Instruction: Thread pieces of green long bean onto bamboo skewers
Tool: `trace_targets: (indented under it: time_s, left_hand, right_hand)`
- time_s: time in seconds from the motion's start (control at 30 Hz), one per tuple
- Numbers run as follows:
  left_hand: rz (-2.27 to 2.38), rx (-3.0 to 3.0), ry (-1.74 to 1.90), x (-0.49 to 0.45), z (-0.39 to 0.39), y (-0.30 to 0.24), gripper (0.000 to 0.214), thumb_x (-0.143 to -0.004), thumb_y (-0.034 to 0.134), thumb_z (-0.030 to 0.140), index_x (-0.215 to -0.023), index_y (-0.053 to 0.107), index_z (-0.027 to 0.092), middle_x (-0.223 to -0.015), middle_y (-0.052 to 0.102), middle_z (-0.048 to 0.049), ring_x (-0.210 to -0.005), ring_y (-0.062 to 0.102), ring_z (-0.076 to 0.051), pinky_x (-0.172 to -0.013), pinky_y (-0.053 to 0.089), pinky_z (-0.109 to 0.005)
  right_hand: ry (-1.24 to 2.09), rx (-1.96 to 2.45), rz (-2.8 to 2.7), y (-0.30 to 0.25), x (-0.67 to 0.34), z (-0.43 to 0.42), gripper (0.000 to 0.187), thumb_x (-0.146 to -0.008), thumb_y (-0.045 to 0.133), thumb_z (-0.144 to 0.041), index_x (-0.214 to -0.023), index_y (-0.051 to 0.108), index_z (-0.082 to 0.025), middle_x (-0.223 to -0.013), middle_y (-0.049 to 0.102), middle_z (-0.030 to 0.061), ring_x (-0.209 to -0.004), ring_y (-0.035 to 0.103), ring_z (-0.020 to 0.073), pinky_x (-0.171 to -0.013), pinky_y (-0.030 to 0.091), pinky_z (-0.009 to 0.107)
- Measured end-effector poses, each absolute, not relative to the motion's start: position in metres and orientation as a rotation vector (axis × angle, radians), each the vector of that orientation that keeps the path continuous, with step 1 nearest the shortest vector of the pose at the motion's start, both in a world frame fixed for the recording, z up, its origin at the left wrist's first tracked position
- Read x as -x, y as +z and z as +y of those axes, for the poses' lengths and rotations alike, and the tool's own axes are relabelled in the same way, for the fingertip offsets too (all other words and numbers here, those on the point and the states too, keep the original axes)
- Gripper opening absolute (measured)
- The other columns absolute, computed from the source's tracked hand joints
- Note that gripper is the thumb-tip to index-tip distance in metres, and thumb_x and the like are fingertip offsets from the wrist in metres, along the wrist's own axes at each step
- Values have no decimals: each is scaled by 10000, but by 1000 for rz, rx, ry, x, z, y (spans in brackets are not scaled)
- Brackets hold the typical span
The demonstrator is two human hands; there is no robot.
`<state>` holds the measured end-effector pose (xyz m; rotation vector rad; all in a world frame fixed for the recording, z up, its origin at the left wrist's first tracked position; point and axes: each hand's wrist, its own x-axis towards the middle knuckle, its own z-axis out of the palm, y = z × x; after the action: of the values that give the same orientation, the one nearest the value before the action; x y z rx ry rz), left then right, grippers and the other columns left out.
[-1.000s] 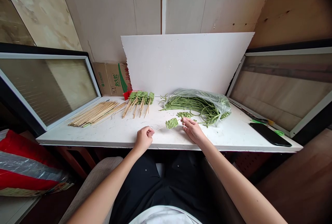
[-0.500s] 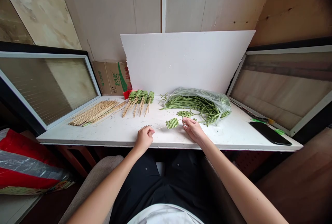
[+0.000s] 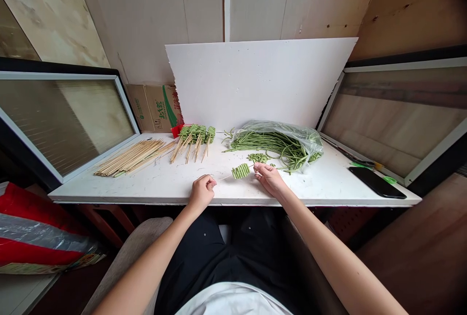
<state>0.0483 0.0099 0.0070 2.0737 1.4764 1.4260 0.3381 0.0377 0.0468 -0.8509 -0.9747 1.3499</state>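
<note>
My left hand (image 3: 203,189) is closed on one end of a thin bamboo skewer (image 3: 225,177) just above the table's front edge. Folded green beans (image 3: 241,171) are threaded on the skewer in a tight zigzag between my two hands. On the other side of the beans, the fingers of my right hand (image 3: 268,177) pinch the skewer's opposite end. Just behind that hand lies a small heap of cut bean pieces (image 3: 258,157). A clear plastic bag (image 3: 310,139) of long green beans (image 3: 262,142) rests farther back.
Bare bamboo skewers (image 3: 129,158) are piled at the left of the white table (image 3: 164,188). Finished bean skewers (image 3: 197,135) are stacked near a cardboard box (image 3: 153,108). A black phone (image 3: 377,182) lies at the right, and a white board (image 3: 260,83) stands at the back.
The camera view has shifted slightly. Both hands keep their hold on the skewer, and the threaded beans look the same.
</note>
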Motion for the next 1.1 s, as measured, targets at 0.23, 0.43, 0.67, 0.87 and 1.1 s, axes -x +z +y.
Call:
trace_targets:
  time_s: [0.23, 0.43, 0.67, 0.87, 1.1]
  left_hand:
    - [1494, -2012, 1445, -49, 11, 5, 181, -852, 598, 83, -722, 635, 204, -761, 719, -22, -698, 654, -173, -673, 473, -272]
    - [1488, -2006, 1451, -49, 11, 5, 183, -853, 594, 84, -720, 635, 202, -760, 717, -23, -693, 651, -168, -669, 475, -270]
    - [1470, -2058, 1448, -48, 10, 5, 191, -852, 581, 81, -716, 630, 206, -752, 701, -19, -718, 654, -172, -684, 474, -269]
    - [1466, -2082, 1451, -49, 10, 6, 203, -842, 571, 68, -704, 619, 209, -742, 690, -17, -717, 648, -176, -680, 463, -269]
    - [1461, -2086, 1450, -49, 10, 5, 214, -844, 555, 60, -701, 616, 207, -737, 682, -16, -716, 641, -175, -680, 453, -270]
  right_hand:
    - [1330, 837, -1008, 50, -337, 34, 386, -656, 951, -537, -852, 795, -242, -924, 713, 45, -800, 606, 166, -639, 485, 259]
    - [1333, 872, -988, 47, -338, 37, 391, -671, 945, -530, -923, 815, -260, -996, 729, 53, -810, 612, 165, -680, 492, 281]
    - [1263, 901, -994, 41, -337, 42, 371, -644, 944, -551, -796, 780, -254, -963, 740, 54, -875, 650, 203, -673, 481, 304]
    - [1248, 896, -992, 42, -335, 40, 372, -632, 958, -536, -773, 793, -234, -963, 748, 71, -880, 655, 204, -643, 478, 296]
    - [1223, 891, -991, 41, -332, 42, 382, -600, 974, -532, -737, 795, -224, -963, 749, 74, -853, 637, 188, -587, 447, 271]
